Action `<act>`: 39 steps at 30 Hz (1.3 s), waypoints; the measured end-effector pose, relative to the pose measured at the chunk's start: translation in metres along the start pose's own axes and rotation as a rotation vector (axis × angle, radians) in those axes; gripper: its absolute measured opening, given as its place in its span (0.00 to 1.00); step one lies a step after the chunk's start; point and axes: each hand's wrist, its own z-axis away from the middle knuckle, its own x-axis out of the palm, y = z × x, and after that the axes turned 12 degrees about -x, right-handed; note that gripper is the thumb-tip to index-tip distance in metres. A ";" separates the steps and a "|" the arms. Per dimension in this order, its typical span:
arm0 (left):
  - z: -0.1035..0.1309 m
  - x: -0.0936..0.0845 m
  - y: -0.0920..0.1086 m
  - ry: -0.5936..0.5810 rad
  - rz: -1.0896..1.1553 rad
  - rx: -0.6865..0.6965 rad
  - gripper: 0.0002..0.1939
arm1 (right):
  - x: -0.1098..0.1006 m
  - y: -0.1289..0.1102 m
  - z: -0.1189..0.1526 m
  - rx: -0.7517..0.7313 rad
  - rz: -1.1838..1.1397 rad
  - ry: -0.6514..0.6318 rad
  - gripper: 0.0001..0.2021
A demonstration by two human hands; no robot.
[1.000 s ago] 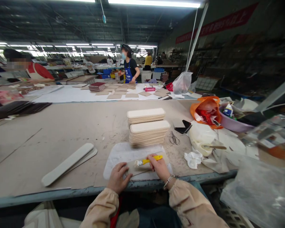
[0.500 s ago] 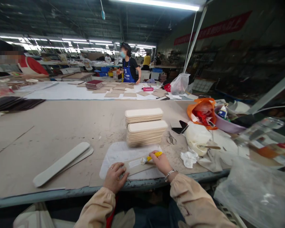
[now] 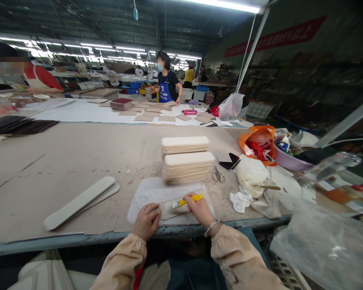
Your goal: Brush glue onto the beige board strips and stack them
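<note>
My right hand (image 3: pixel 198 209) is closed around a paintbrush (image 3: pixel 186 200) with a yellow handle. Its bristles rest on a beige strip (image 3: pixel 181 211), where a white wet-looking smear shows. At the strip's left end, my left hand (image 3: pixel 147 220) has its fingers drawn together, gripping that end. Under the strip lies a whitish sheet (image 3: pixel 142 193) near the table's front edge. Just beyond stand two neat stacks of pale, round-cornered strips, a nearer stack (image 3: pixel 187 169) and a farther stack (image 3: pixel 185 145).
Long pale strips (image 3: pixel 81 203) lie at left. To the right are scissors (image 3: pixel 218 175), crumpled tissue (image 3: pixel 240 201), a white jug (image 3: pixel 252 173), an orange bag (image 3: pixel 257 143) and a lilac basin (image 3: pixel 293 159). A co-worker in a blue apron (image 3: pixel 166 89) stands across the table.
The brush has moved left along the strip toward my left hand, its handle now lying flatter. My left hand's fingers have drawn closer together. The view has shifted slightly.
</note>
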 end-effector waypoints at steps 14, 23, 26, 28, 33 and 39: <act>-0.005 -0.005 0.006 -0.026 0.006 -0.033 0.11 | -0.058 0.018 -0.007 0.036 0.250 0.071 0.11; -0.002 -0.004 0.003 -0.026 0.004 -0.030 0.09 | 0.015 0.004 -0.003 -0.015 -0.034 -0.041 0.11; -0.002 -0.005 0.004 -0.037 0.001 -0.038 0.09 | 0.030 0.009 -0.006 -0.006 -0.057 -0.080 0.10; -0.003 -0.005 0.004 -0.044 -0.002 -0.039 0.10 | 0.025 0.012 -0.008 -0.004 -0.040 -0.084 0.10; -0.003 -0.005 0.003 -0.049 0.009 -0.041 0.10 | 0.002 0.008 -0.011 0.023 0.011 -0.041 0.10; -0.003 -0.003 0.002 -0.047 0.030 -0.031 0.09 | 0.026 0.010 -0.012 -0.006 -0.084 -0.105 0.10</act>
